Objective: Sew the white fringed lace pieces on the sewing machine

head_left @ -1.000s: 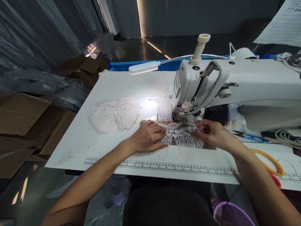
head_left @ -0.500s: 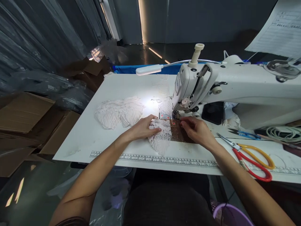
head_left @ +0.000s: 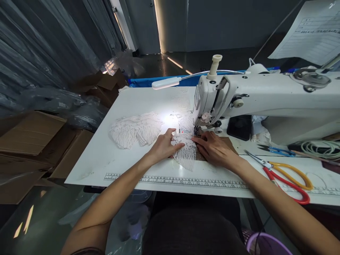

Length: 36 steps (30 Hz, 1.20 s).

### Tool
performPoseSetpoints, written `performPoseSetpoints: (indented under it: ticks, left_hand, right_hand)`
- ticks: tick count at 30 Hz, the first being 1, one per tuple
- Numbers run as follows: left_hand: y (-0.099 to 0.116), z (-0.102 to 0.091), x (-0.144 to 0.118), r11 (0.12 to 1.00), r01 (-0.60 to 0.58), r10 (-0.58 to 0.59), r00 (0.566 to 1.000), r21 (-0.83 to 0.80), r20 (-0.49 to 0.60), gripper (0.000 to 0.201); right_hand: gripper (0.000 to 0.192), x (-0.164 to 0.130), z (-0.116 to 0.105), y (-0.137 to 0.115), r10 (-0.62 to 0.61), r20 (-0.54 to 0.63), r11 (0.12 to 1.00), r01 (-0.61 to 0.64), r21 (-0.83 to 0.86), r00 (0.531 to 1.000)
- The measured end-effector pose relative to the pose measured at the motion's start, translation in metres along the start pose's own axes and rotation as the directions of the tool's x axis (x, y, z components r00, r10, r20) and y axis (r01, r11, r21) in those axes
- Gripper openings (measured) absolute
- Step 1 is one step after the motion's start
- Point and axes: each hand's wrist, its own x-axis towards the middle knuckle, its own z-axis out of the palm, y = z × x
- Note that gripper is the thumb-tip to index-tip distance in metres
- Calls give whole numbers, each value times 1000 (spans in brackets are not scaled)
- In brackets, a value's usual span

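A scalloped piece of white lace (head_left: pixel 184 154) lies just in front of the sewing machine's presser foot (head_left: pixel 197 130). My left hand (head_left: pixel 165 146) holds its left side, thumb on top and index finger reaching toward the upper edge. At the lace's right edge, my right hand (head_left: pixel 216 149) has its fingertips closed on the border, close beside the foot. Beneath the lace and right hand is a brown flat sheet (head_left: pixel 228 143), mostly covered. More lace (head_left: pixel 186 122) extends behind the foot. Whether the needle is in the fabric cannot be seen.
A pile of lace pieces (head_left: pixel 135 129) lies left on the white table (head_left: pixel 92 156). The sewing machine (head_left: pixel 265 94) fills the right, with a lit lamp (head_left: pixel 166 83) on its flexible neck. Red-and-yellow-handled scissors (head_left: pixel 281 177), blue snips (head_left: pixel 277 150) and a dark phone-like slab (head_left: pixel 239 127) lie right.
My right hand has moved left and forward from the brown sheet onto the lace's right edge. The lace has shifted slightly up and right, covering more of the sheet. The camera view has shifted slightly.
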Motion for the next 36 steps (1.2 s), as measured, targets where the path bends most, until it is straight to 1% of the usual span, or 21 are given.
performPoseSetpoints:
  ticks: [3,5,9,12,16,20,23,27,32,36]
  left_hand:
    - [-2,-3,2,999,36,-36,999,-32,-1,64]
    - [-2,-7,3,998,49,-49,999,-28,7,61]
    - [1,-10,3,995,81,-78,995,-58,54,60]
    - [1,-9,5,990,100,-95,994,-95,56,60]
    - [-2,-7,8,988,108,-104,994,-110,43,60]
    - [-2,-7,9,988,119,-114,992,-102,53,62]
    - [-2,-7,9,988,119,-117,993,-101,29,63]
    - [-4,-5,11,987,125,-125,992,-105,5,63]
    - [-9,-4,13,983,126,-125,992,-132,13,67]
    - [-12,-4,13,981,122,-121,993,-152,16,67]
  right_hand:
    - [42,2,-2,8,-1,-10,993,2,116,1000]
    - [44,4,-1,11,19,-4,989,-19,147,1000]
    - [46,11,1,11,35,45,997,-38,69,998]
    - [47,13,1,9,40,60,998,-42,41,997]
    - [48,4,0,10,32,-11,986,-29,163,999]
    - [44,-8,3,14,10,-72,962,10,273,997]
    - [40,-11,9,14,-12,-100,958,40,285,995]
    - [38,-12,15,12,-6,-129,964,40,263,992]
    - [39,-15,12,9,14,-123,960,21,278,992]
    - [40,-21,4,3,-17,-58,954,33,297,998]
